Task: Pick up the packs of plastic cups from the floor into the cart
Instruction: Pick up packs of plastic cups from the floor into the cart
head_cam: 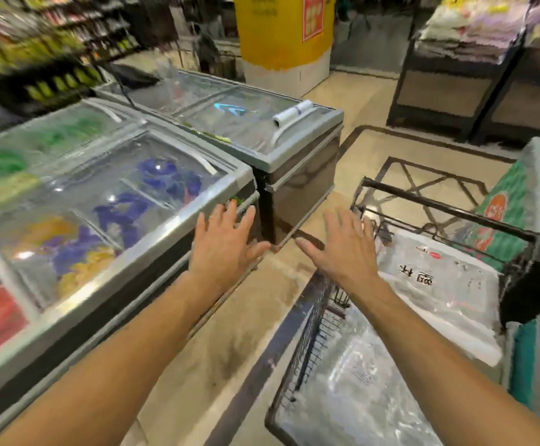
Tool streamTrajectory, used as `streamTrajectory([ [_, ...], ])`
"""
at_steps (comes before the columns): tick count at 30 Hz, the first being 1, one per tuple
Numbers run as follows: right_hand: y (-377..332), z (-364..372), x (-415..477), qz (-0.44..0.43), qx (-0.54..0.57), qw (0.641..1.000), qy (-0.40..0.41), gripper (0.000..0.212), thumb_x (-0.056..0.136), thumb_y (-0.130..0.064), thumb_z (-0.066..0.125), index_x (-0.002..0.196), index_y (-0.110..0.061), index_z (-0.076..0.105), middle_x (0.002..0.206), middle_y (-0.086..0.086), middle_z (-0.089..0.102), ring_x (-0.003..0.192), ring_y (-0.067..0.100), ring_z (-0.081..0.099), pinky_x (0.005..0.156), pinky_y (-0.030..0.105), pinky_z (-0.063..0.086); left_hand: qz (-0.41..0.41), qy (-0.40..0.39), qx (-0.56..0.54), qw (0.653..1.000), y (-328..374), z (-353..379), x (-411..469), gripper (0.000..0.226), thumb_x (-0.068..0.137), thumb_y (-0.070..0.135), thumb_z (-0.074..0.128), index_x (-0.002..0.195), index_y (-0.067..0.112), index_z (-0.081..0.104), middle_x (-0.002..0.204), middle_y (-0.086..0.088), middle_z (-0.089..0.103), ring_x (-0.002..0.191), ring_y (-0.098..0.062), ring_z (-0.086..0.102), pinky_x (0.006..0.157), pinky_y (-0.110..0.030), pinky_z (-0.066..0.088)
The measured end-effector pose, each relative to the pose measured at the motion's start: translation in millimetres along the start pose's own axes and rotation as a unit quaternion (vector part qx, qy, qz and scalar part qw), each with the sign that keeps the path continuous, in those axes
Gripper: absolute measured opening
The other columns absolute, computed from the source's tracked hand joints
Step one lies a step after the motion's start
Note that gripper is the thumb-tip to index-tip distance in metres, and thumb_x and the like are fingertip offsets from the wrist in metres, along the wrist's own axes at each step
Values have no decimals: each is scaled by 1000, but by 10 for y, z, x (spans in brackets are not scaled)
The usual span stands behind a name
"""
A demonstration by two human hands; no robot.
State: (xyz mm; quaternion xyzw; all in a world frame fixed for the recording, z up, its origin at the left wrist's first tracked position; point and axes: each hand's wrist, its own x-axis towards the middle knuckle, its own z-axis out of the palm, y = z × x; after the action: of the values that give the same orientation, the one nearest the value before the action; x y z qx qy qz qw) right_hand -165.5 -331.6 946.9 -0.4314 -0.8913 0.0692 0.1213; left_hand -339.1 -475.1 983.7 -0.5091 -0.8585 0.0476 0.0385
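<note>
Cup packs (436, 284) — clear-wrapped, whitish, lying in cart (449, 207).

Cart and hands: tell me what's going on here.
A person stands beside shop freezers with the left hand and right hand stretched forward, both open and holding nothing. The cart at the right already holds wrapped packs of cups. No pack shows on the visible floor.

Supermarket, glass-topped chest freezers (108, 201), stocked shelves (53, 43), cart (449, 217)
</note>
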Motion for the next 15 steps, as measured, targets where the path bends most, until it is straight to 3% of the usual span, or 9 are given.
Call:
streamTrajectory([
  [3,-879,-18,-116,-72,-4,997,-4,97,96,-87,30,167,-22,30,172,14,32,160,34,26,131,58,15,-57,16,4,998,-816,-29,-539,89,97,78,11,171,28,19,175,-14,25,162,-39,21,129,-61,20],
  [7,-1872,119,-367,-138,9,990,3,97,94,-88,30,165,-22,35,169,11,39,159,32,30,131,60,16,-124,16,-33,992,-1648,58,-1248,89,96,78,16,172,29,18,177,-14,21,164,-40,17,131,-61,17],
  [9,-2408,230,-547,-179,13,984,-8,94,95,-86,36,163,-22,38,168,11,41,159,31,31,131,61,18,-158,17,-36,987,-2091,165,-1696,91,95,77,16,171,27,24,175,-18,28,161,-43,25,129,-63,20],
  [12,-3141,458,-885,-232,11,972,-30,91,97,-82,40,163,-19,39,167,15,42,158,33,32,130,58,19,-197,55,-23,979,-2730,457,-2401,82,102,73,33,162,18,46,160,-23,50,146,-48,47,119,-66,37],
  [15,-3762,799,-1251,-276,-2,959,-70,91,99,-79,45,165,-16,36,168,16,40,158,34,32,130,55,18,-257,26,-20,966,-3299,769,-3068,78,103,69,37,159,16,49,151,-24,57,139,-48,53,113,-63,42],
])
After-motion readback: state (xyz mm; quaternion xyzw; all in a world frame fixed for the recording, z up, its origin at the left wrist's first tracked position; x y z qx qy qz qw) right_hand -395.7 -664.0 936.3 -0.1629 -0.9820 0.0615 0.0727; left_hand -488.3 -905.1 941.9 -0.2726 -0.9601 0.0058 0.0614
